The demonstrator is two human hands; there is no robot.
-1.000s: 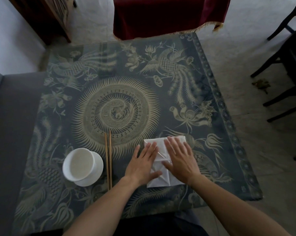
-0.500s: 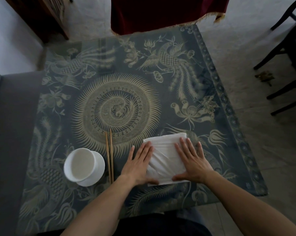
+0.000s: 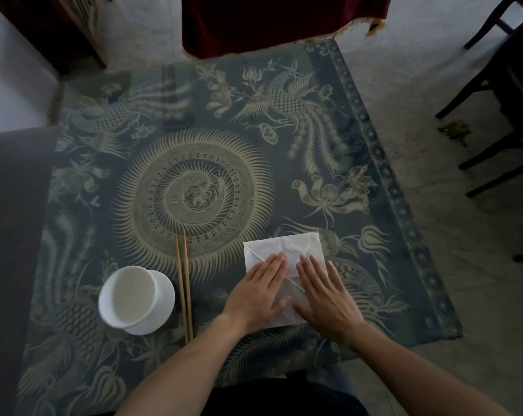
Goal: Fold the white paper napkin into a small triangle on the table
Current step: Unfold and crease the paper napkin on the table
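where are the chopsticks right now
In the head view, the chopsticks lie on the table near the person, between the white bowl and the left hand.

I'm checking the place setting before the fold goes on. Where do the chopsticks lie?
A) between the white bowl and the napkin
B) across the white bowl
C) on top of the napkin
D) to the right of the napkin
A: the chopsticks lie flat on the table, with the white bowl to their left and the napkin to their right.

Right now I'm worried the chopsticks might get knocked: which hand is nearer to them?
Left. The left hand lies flat on the napkin, just right of the chopsticks; the right hand lies beyond it.
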